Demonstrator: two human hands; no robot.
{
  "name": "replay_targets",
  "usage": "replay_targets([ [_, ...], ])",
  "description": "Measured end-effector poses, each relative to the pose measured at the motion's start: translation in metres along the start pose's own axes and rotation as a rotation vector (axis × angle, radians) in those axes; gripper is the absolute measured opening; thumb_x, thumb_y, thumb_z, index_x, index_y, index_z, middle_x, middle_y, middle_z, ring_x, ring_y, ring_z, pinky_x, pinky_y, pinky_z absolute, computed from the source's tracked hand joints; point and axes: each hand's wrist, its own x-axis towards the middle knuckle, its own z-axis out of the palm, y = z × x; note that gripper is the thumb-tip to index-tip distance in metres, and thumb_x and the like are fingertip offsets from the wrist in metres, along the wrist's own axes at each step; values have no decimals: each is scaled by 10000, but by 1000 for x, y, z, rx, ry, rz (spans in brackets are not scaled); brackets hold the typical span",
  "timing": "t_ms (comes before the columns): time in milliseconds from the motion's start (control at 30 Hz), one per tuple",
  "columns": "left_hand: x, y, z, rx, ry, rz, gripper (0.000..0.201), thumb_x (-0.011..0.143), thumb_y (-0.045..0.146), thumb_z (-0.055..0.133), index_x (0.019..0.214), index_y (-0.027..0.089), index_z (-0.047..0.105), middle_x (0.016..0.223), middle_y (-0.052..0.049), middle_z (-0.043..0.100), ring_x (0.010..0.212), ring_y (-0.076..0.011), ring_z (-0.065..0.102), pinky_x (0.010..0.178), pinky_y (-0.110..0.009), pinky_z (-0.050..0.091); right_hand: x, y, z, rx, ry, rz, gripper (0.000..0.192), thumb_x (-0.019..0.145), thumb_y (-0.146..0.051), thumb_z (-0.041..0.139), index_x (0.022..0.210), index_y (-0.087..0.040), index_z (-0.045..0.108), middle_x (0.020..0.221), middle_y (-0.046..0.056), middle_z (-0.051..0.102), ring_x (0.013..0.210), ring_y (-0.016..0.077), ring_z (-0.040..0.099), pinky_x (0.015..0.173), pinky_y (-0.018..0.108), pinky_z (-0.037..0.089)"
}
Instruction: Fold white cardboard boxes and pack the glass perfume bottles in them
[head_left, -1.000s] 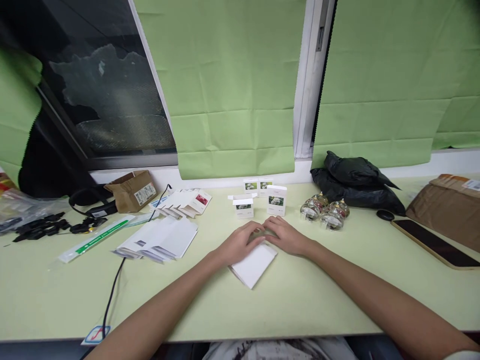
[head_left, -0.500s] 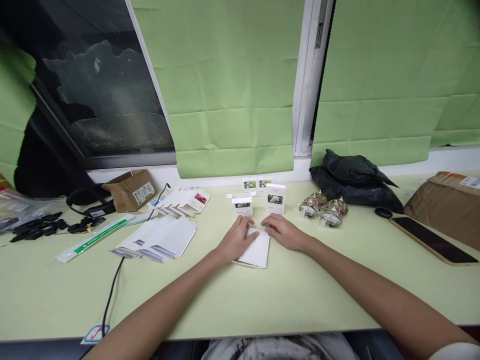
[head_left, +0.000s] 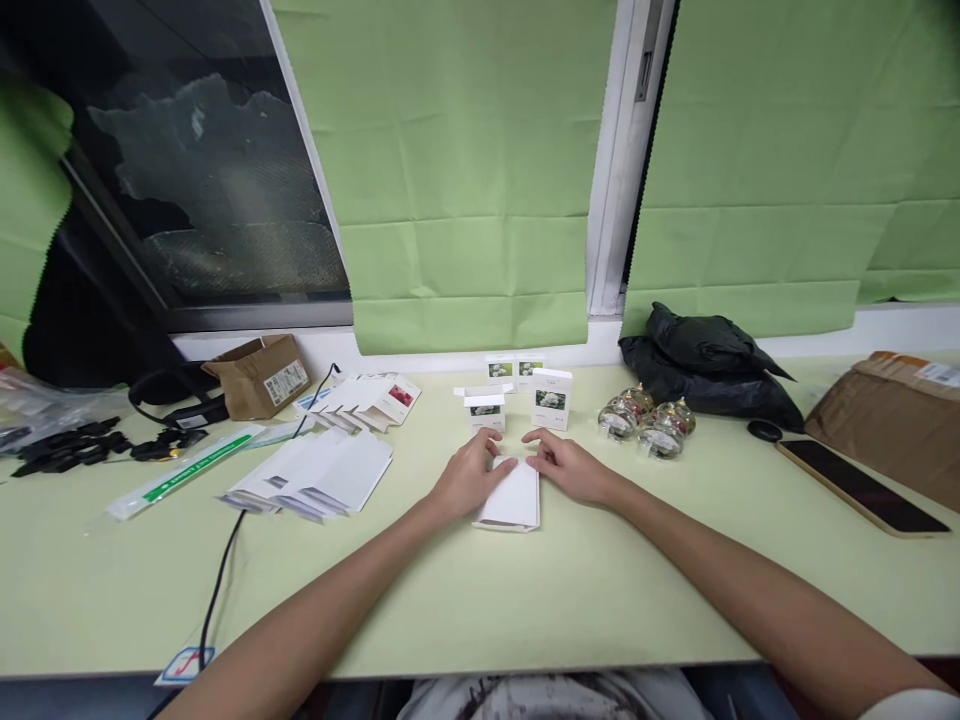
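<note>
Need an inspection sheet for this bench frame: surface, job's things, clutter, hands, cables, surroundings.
Surface: pale green table, no spills seen.
Job's things: white flat carton lying flat mid-table; small white boxes standing behind it; glass bottles to their right.
Clutter: stack of white flats, brown box, black bag, phone, brown parcel, black parts.
Hands: left hand and right hand both rest on the carton's far end, fingers flat.
Cables: black cable runs over the front edge.
Surroundings: green blinds, dark window.
</note>
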Motion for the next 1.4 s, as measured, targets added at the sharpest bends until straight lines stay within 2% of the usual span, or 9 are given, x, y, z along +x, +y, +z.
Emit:
replay_targets([
  [167, -1, 1, -1, -48, 20, -32, 560, 911, 544, 653, 1364, 248, 510, 1232, -70, 624, 739, -165, 604, 705, -323, 496, 2, 3, 3, 71, 24, -4, 330, 1021, -440, 550, 1293, -255, 579, 864, -20, 639, 790, 178, 593, 734, 311, 446],
  [433, 1, 1, -5, -143, -30, -71, 581, 895, 569, 665, 1357, 251, 512, 1005, -36, 628, 732, -181, 611, 660, -296, 495, 4, 5, 5, 145, 63, -13, 333, 1024, -438, 540, 1303, -257, 563, 997, 15, 658, 895, 192, 624, 823, 340, 496],
  [567, 5, -5, -3, -192, -15, -74, 570, 869, 539, 709, 1332, 259, 527, 1001, -15, 601, 721, -158, 594, 644, -274, 483, 4, 3, 5, 119, 69, -6, 335, 1024, -421, 539, 1315, -256, 559, 1030, 23, 651, 912, 194, 620, 849, 352, 503],
  [733, 13, -15, 2, -386, -33, -72, 576, 858, 483, 750, 1324, 243, 512, 919, 21, 549, 673, -118, 541, 627, -249, 462, 4, 6, 6, 143, 90, 10, 397, 1019, -462, 549, 1365, -269, 533, 1091, 36, 621, 942, 198, 616, 874, 368, 511],
  [867, 15, -13, 2, -559, -65, -55, 560, 896, 537, 711, 1313, 235, 492, 873, 20, 541, 707, -139, 580, 599, -246, 482, 6, 8, 5, 320, 113, 40, 492, 993, -572, 572, 1379, -270, 518, 1104, 39, 623, 951, 209, 636, 852, 371, 525],
  [1000, 17, -13, 2, -582, -10, -36, 518, 927, 566, 671, 1289, 230, 514, 946, -13, 567, 782, -160, 621, 664, -285, 548, 7, 5, 3, 534, 43, 72, 527, 950, -645, 614, 1291, -247, 567, 976, 27, 680, 861, 218, 658, 754, 345, 524],
  [1100, 19, -16, 3, -587, 43, -15, 512, 938, 582, 653, 1285, 233, 513, 1006, -28, 574, 836, -173, 640, 736, -324, 575, 9, 2, 3, 615, 4, 83, 478, 917, -629, 674, 1167, -224, 633, 1002, 41, 724, 904, 234, 675, 754, 333, 516],
  [1233, 19, -16, 4, -590, 52, -33, 584, 898, 585, 709, 1304, 231, 484, 1105, -43, 560, 862, -159, 645, 772, -335, 598, 12, 6, 5, 707, 37, 117, 446, 854, -559, 767, 1097, -200, 664, 1001, 53, 749, 936, 252, 702, 794, 350, 536],
  [1400, 14, -8, 9, -662, 22, -107, 764, 816, 578, 809, 1367, 245, 399, 1329, -118, 512, 819, -140, 660, 643, -319, 617, 16, 11, 7, 763, 144, 142, 530, 780, -525, 828, 1161, -206, 644, 969, 50, 760, 843, 239, 719, 729, 348, 562],
])
